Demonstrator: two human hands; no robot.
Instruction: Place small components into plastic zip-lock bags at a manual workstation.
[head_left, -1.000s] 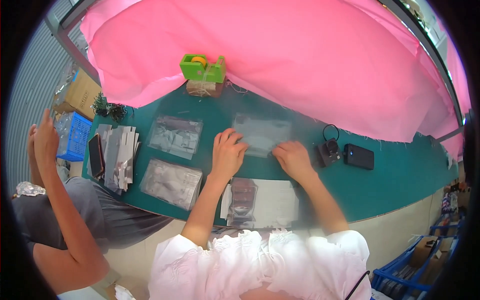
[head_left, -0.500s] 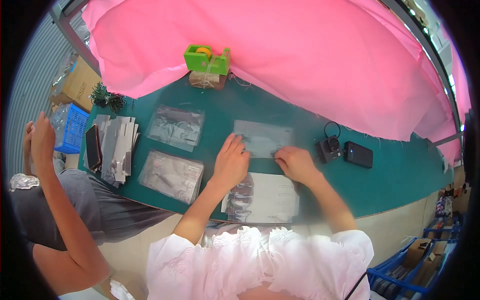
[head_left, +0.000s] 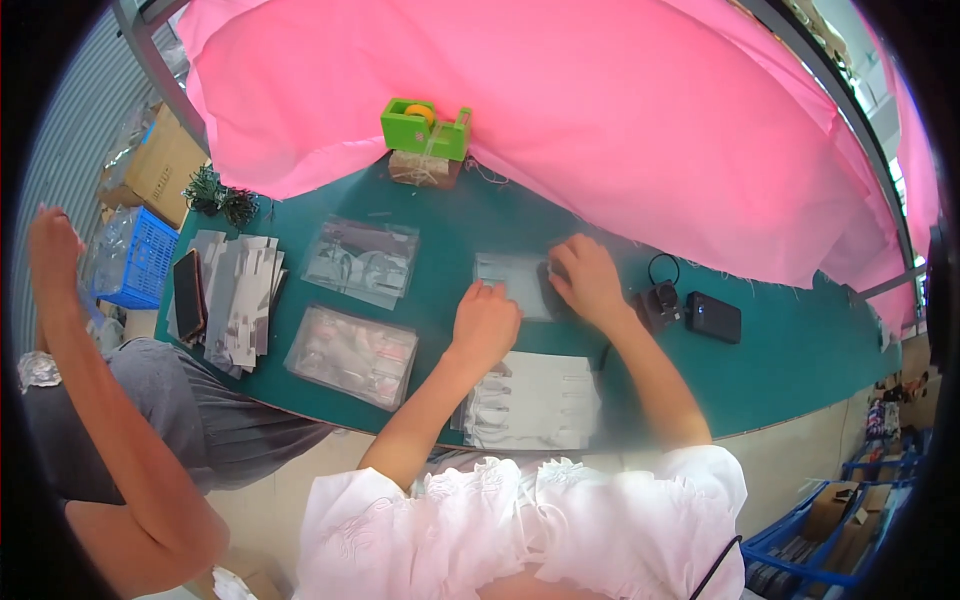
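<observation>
Both hands, left hand [head_left: 486, 322] and right hand [head_left: 590, 281], press flat fingers on a clear bag [head_left: 512, 284].

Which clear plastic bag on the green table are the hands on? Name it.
The small clear bag at the table's middle: the left hand and right hand both rest on it. The two bigger bags lie untouched further left.

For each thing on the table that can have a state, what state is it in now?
Left hand: palm down, on the small clear bag.
Right hand: palm down, on the same bag's right end.
Small clear bag: flat, pressed under both hands.
Tape dispenser: upright, roll loaded.
Phone: face up, screen dark.
Card stack: fanned, lying flat.
Black box: lying flat, closed.
</observation>
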